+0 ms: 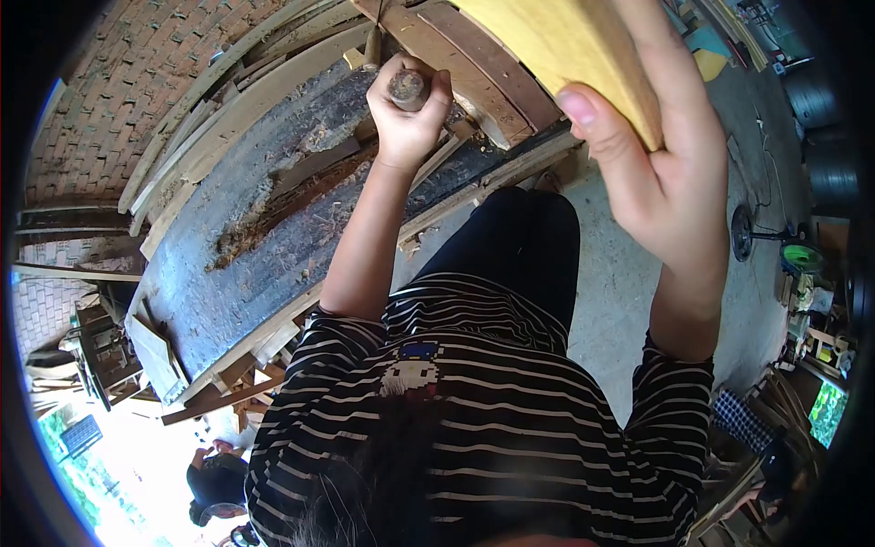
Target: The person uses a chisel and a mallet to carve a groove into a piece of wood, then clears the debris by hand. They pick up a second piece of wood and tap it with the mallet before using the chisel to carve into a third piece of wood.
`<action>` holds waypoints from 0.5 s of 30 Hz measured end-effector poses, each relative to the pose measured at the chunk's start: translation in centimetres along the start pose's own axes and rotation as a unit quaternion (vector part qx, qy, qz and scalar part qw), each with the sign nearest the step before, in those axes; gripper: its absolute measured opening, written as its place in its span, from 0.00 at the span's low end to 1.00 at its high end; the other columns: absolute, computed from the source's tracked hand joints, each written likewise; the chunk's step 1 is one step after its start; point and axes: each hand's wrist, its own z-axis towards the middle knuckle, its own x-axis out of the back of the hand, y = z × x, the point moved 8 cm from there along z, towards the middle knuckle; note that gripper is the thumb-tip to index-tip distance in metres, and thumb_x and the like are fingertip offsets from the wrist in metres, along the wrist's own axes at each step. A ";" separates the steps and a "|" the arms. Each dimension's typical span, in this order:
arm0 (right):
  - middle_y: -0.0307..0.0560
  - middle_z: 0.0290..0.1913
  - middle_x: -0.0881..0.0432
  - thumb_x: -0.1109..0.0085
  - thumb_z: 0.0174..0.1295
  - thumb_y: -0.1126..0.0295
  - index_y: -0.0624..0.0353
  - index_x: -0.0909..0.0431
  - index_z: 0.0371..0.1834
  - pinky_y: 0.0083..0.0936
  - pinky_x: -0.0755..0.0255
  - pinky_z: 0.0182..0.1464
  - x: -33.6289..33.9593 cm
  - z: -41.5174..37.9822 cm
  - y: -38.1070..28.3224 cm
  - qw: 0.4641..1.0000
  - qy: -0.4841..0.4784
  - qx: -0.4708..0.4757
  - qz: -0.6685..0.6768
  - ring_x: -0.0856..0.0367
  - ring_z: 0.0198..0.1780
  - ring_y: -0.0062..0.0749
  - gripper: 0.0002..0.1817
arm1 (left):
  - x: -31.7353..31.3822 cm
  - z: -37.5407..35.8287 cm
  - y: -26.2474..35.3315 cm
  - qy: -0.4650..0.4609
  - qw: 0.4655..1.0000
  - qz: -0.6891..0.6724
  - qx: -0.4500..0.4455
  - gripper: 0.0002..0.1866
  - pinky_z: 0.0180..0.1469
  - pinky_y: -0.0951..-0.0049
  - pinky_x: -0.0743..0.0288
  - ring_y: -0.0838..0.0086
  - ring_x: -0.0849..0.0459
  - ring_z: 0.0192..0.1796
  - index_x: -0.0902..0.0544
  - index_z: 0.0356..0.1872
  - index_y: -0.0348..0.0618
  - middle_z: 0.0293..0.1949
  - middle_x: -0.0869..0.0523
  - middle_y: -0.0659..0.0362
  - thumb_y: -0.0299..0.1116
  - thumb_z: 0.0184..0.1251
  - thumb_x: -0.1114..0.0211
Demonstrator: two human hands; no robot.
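1. the left hand (408, 109) has its fingers wrapped tight round a round-ended wooden tool handle (407, 87) — above a dark, worn workbench (237, 255).
2. the right hand (661, 173) pinches a flat yellow wooden board (565, 46) between thumb and fingers — near the top edge.

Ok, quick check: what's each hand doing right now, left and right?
Left hand: closed in a fist around a wooden tool handle.
Right hand: closed on the edge of a yellow wooden board, thumb on its face.
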 end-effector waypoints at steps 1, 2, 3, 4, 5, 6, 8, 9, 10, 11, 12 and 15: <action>0.61 0.49 0.19 0.44 0.65 0.69 0.75 0.38 0.65 0.28 0.22 0.40 0.4 0.0 -1.4 0.991 0.063 0.100 -0.070 0.16 0.38 0.38 0.29 | -0.1 0.0 0.5 0.001 1.000 0.005 -0.015 0.09 0.30 0.81 0.29 0.85 0.24 0.26 0.26 0.24 0.40 0.22 0.21 0.65 0.22 0.57 0.33; 0.56 0.43 0.18 0.42 0.65 0.70 0.64 0.34 0.66 0.25 0.23 0.36 0.0 -0.3 -0.6 0.999 -0.009 0.047 0.024 0.17 0.33 0.33 0.26 | -0.3 0.0 1.0 0.003 1.000 0.011 -0.029 0.09 0.30 0.81 0.29 0.85 0.24 0.27 0.26 0.24 0.40 0.22 0.21 0.65 0.22 0.57 0.33; 0.54 0.42 0.17 0.42 0.64 0.71 0.62 0.32 0.66 0.23 0.25 0.34 -0.6 -0.6 -0.4 0.996 -0.059 0.009 0.066 0.19 0.31 0.28 0.26 | -0.5 0.0 1.2 0.010 0.999 -0.020 -0.026 0.07 0.32 0.80 0.26 0.84 0.22 0.28 0.24 0.26 0.40 0.24 0.19 0.65 0.22 0.57 0.32; 0.51 0.42 0.17 0.41 0.64 0.73 0.61 0.30 0.66 0.20 0.27 0.32 -1.2 -1.0 -0.2 0.988 -0.106 -0.032 0.104 0.22 0.30 0.23 0.25 | -0.6 -0.1 1.2 0.021 0.999 -0.029 -0.029 0.06 0.35 0.79 0.25 0.82 0.20 0.30 0.22 0.29 0.39 0.26 0.18 0.64 0.23 0.56 0.32; 0.48 0.41 0.16 0.41 0.64 0.75 0.59 0.29 0.65 0.17 0.29 0.30 -1.8 -1.5 -0.1 0.976 -0.149 -0.077 0.137 0.24 0.28 0.19 0.25 | -0.5 -0.3 1.1 0.031 0.998 -0.039 -0.033 0.05 0.37 0.78 0.23 0.81 0.18 0.32 0.20 0.31 0.39 0.27 0.16 0.63 0.23 0.56 0.31; 0.48 0.39 0.16 0.41 0.64 0.75 0.55 0.30 0.67 0.19 0.30 0.28 -3.6 -2.4 0.4 0.946 -0.288 -0.119 0.093 0.27 0.24 0.20 0.26 | -0.5 -0.6 1.3 0.023 0.999 -0.025 -0.034 0.09 0.42 0.77 0.21 0.78 0.16 0.36 0.18 0.37 0.38 0.31 0.14 0.61 0.23 0.54 0.31; 0.46 0.34 0.15 0.41 0.63 0.75 0.41 0.31 0.69 0.25 0.34 0.23 -5.3 -3.7 1.0 0.894 -0.421 -0.151 0.036 0.32 0.18 0.24 0.30 | -0.2 -0.7 0.3 0.028 0.999 -0.028 -0.012 0.10 0.44 0.76 0.21 0.78 0.16 0.37 0.18 0.37 0.38 0.33 0.14 0.61 0.23 0.53 0.30; 0.46 0.34 0.15 0.41 0.63 0.75 0.41 0.31 0.69 0.25 0.34 0.23 -5.3 -3.4 0.9 0.894 -0.421 -0.149 0.036 0.32 0.18 0.24 0.30 | -0.4 -0.6 0.8 0.037 0.998 -0.045 -0.017 0.09 0.43 0.77 0.22 0.79 0.16 0.37 0.18 0.37 0.39 0.33 0.14 0.61 0.23 0.53 0.30; 0.46 0.35 0.15 0.41 0.63 0.74 0.41 0.30 0.69 0.25 0.34 0.23 -4.8 -2.2 0.5 0.913 -0.378 -0.139 0.069 0.32 0.18 0.24 0.30 | -0.4 -0.5 0.8 0.037 0.998 -0.045 -0.019 0.09 0.43 0.77 0.22 0.79 0.16 0.37 0.18 0.37 0.39 0.33 0.14 0.61 0.23 0.53 0.30; 0.46 0.35 0.15 0.40 0.62 0.74 0.40 0.30 0.69 0.24 0.34 0.23 -4.4 -1.3 0.1 0.928 -0.335 -0.128 0.102 0.32 0.19 0.24 0.30 | -0.4 -0.5 1.2 0.037 0.998 -0.030 -0.044 0.09 0.43 0.77 0.22 0.80 0.17 0.37 0.18 0.36 0.38 0.33 0.14 0.61 0.24 0.53 0.30; 0.46 0.35 0.15 0.40 0.62 0.74 0.40 0.30 0.69 0.24 0.34 0.23 -5.2 -1.0 0.2 0.928 -0.335 -0.128 0.102 0.32 0.19 0.24 0.30 | -0.4 -0.5 1.4 0.037 0.998 -0.022 -0.056 0.09 0.42 0.77 0.22 0.80 0.17 0.37 0.18 0.36 0.38 0.32 0.14 0.61 0.24 0.53 0.30; 0.42 0.17 0.24 0.42 0.65 0.70 0.41 0.29 0.67 0.23 0.35 0.18 -2.9 1.1 -1.3 0.986 -0.086 0.040 0.136 0.29 0.14 0.22 0.26 | -0.6 -0.1 1.3 0.015 0.999 0.001 -0.049 0.10 0.42 0.78 0.23 0.81 0.17 0.37 0.18 0.37 0.37 0.34 0.14 0.61 0.26 0.54 0.29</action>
